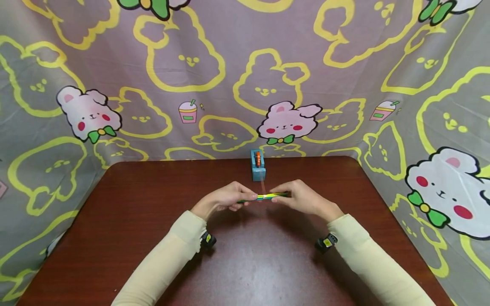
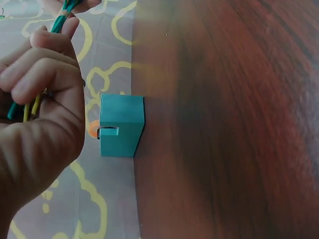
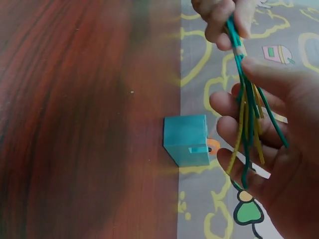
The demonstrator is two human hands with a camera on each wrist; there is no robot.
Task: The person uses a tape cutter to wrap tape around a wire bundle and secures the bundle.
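A bundle of green and yellow wires (image 1: 264, 196) is held level above the table between both hands. My left hand (image 1: 229, 196) grips one end with curled fingers, and cut wire ends poke out of its fist in the left wrist view. My right hand (image 3: 294, 129) pinches the bundle with its thumb near the middle, its other fingers spread under the fanned loose ends. Clear tape (image 3: 240, 50) wraps the bundle between the hands. From there a tape strip (image 1: 262, 185) runs back to the blue tape dispenser (image 1: 258, 174), which has an orange core.
The dark brown wooden table (image 1: 138, 204) spans the area under both arms. Behind it and at the sides hangs a cloth (image 1: 214, 102) with rabbit drawings. The dispenser stands near the table's far edge.
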